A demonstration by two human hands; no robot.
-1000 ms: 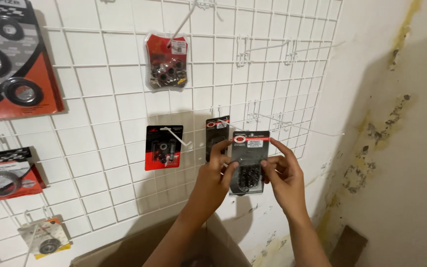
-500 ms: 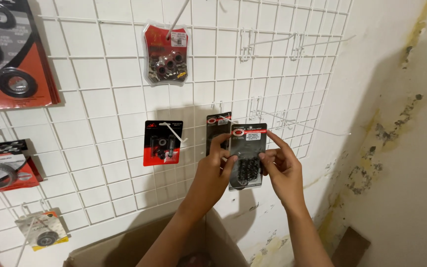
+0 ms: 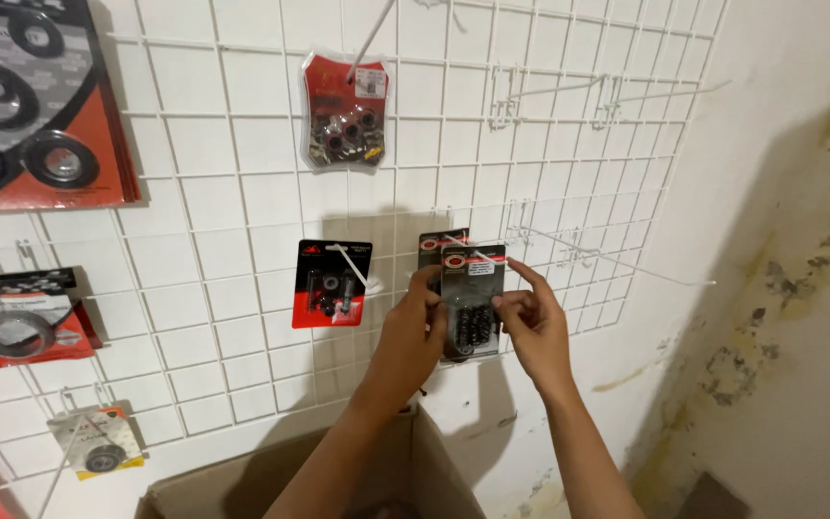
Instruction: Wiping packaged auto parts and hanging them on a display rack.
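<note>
Seen from a head camera, two bare hands hold one small blister pack (image 3: 473,300) up against a white wire grid (image 3: 242,192) on a wall. The pack stands upright, its long axis vertical, and sits between the hands at chest height. The left hand (image 3: 413,332) grips its left edge, thumb in front and fingers behind. The right hand (image 3: 530,322) pinches its right edge with thumb and bent fingers, the forefinger stretched toward the pack's top. Both hands are close together, clamped on the same pack, about equally near it.

A thin white hook (image 3: 477,255) juts from the grid at the top of the pack; whether it passes through the pack's hole cannot be told. A second dark pack (image 3: 431,246) hangs just behind. Left of the left hand hangs a red and black pack (image 3: 331,284). Above both hands hangs a red pack (image 3: 345,111). Right of the right hand, bare hooks (image 3: 617,259) stick out. Below the forearms sits an open cardboard box (image 3: 242,481).
</note>
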